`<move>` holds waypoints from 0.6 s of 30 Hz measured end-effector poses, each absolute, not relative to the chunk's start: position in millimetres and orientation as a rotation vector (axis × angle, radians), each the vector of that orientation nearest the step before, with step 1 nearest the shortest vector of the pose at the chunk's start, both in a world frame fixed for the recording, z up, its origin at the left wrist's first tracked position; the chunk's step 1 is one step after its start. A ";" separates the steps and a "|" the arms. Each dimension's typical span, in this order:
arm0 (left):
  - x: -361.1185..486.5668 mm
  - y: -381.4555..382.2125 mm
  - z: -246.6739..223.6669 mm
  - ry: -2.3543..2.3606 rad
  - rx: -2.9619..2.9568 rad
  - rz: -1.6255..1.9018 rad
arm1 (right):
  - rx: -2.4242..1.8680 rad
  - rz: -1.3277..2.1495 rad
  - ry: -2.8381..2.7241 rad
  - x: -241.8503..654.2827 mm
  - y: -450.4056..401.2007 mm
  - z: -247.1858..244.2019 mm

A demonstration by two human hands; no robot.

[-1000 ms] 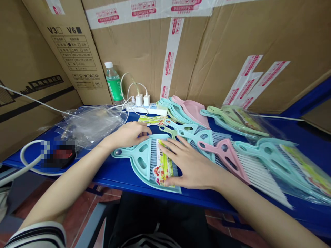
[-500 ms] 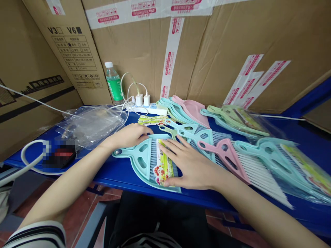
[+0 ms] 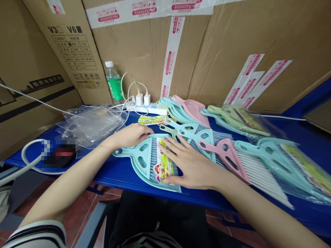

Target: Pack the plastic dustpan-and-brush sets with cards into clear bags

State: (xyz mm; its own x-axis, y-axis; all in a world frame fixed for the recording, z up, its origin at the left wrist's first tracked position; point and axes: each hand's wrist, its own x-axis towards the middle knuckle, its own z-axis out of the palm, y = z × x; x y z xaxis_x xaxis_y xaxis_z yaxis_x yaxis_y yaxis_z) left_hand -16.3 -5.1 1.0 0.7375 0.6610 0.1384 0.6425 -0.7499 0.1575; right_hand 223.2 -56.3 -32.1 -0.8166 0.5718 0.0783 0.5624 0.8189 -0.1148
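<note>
A light-blue dustpan (image 3: pixel 136 165) with a matching brush (image 3: pixel 144 156) laid in it rests at the table's front edge. On the bristles lies a yellow-green printed card (image 3: pixel 164 163). My right hand (image 3: pixel 191 163) is spread over the card and bristles, fingertips on the card. My left hand (image 3: pixel 131 135) is curled at the dustpan's upper edge, its fingers bent down; what they pinch is hidden. Right of my right hand are a pink brush (image 3: pixel 227 155) with white bristles and light-blue brushes (image 3: pixel 191 132).
Bagged sets lie at the right (image 3: pixel 284 165) and back right (image 3: pixel 238 119). Stacked dustpans (image 3: pixel 191 108), a power strip (image 3: pixel 155 109) and a bottle (image 3: pixel 114 84) stand at the back. Clear bags (image 3: pixel 95 124) and a blurred dark object (image 3: pixel 60 155) are at the left.
</note>
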 end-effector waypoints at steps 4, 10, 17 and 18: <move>-16.1 -5.8 1.3 1.062 2.828 0.279 | -0.902 0.141 -2.877 223.7 -56.3 -32.6; -15.3 -5.4 2.2 1.086 2.814 0.247 | -0.885 0.049 -2.832 224.2 -54.5 -32.9; -16.4 -5.0 0.5 1.072 2.853 0.266 | -0.803 -0.148 -2.767 224.9 -52.5 -28.9; -16.6 -4.9 0.2 1.069 2.856 0.267 | -0.801 -0.183 -2.748 225.1 -52.2 -28.4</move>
